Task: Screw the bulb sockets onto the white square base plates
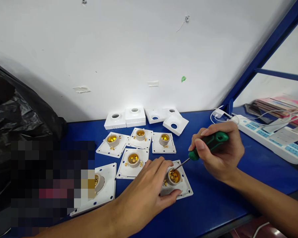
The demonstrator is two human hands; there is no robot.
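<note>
A green and black screwdriver (208, 145) is gripped in my right hand (221, 155), its shaft slanting down to the left. The tip reaches inside the brass-lined socket of a white square lamp holder base (186, 188). My left hand (154, 185) steadies that base against the blue table, fingers over its left side and thumb along the near edge. More lamp holder bases lie to the left and behind, among them one base (132, 162) just beyond my left hand and another base (109, 181) at the left, partly covered by a blurred patch.
White square covers (135, 117) with round holes stand along the wall. A black plastic bag (22, 99) bulges at the left. On the right are a long power strip (268, 135) with cables and a stack of papers (285, 104), near a blue metal frame (258, 56).
</note>
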